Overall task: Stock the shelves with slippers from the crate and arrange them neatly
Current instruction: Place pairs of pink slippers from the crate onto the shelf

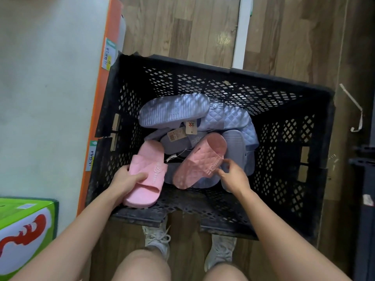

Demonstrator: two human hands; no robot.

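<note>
Left hand [123,179] gripped one pink slipper [154,171] at the near-left corner of the black crate [284,94]. Right hand [233,177] pinched the strap edge of a second pink slipper [198,165] mid-crate, which lay on the lavender slippers [174,110].

White lace-up sneakers [157,238], bare forearms [261,216]

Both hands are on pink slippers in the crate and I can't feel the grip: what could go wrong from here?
The right hand has only fingertips at the strap of the darker pink slipper, so it may slip when lifted. Paper tags and thin strings lie among the lavender slippers just behind it; one might snag and drag others along.
</note>
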